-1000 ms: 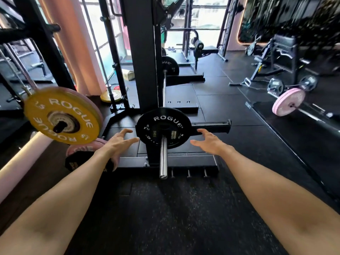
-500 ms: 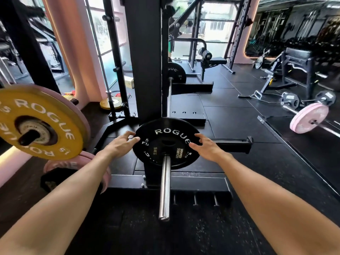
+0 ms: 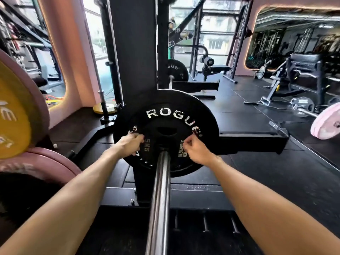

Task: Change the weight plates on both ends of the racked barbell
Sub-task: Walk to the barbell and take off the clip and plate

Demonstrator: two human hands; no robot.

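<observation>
At the far left edge a yellow plate (image 3: 12,115) backed by a pink one hangs in the air, cut off by the frame, and below it a pink plate (image 3: 46,162) leans near the floor. Behind them a small yellow disc (image 3: 104,108) lies flat on the floor by the window. The left hand (image 3: 129,145) rests on the face of the black plate (image 3: 165,115), fingers curled in against the raised inner ring on its left half, beside the "5KG" mark; how firm the grip is cannot be told. The black plate, lettered "ROGUE", sits on the steel bar (image 3: 159,199), which runs from its centre toward the camera, with the black rack post (image 3: 134,52) rising behind. The right hand (image 3: 195,150) is on the plate's right half, fingers bent and pinched close at the inner ring. At the far right a pale pink plate (image 3: 325,122) sits on another bar on the floor.
</observation>
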